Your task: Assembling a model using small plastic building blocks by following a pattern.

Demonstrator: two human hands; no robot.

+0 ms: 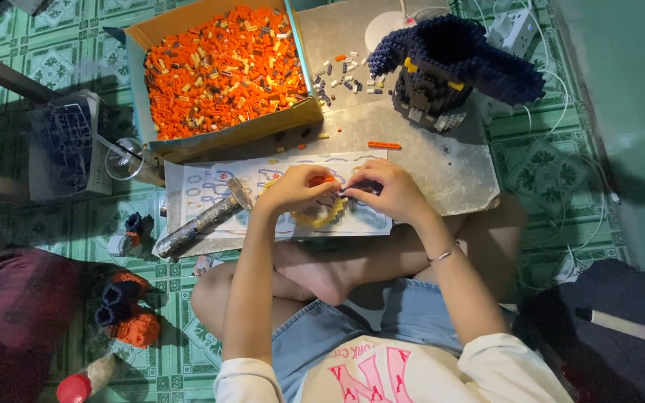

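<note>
Both hands meet over the printed instruction sheet [210, 186], my landmark. Left hand [293, 188] pinches a small orange brick piece [321, 180]; right hand [391, 190] closes its fingertips on the same small assembly, a yellow curved section [319, 218] just below. My read: work is well along. One large dark-blue brick model [449, 63] stands beyond the sheet, looking mostly built. One cardboard box [151, 33] of orange bricks beyond-left stays heaped. One metal hammer [203, 218] lies on the sheet's left edge.
</note>
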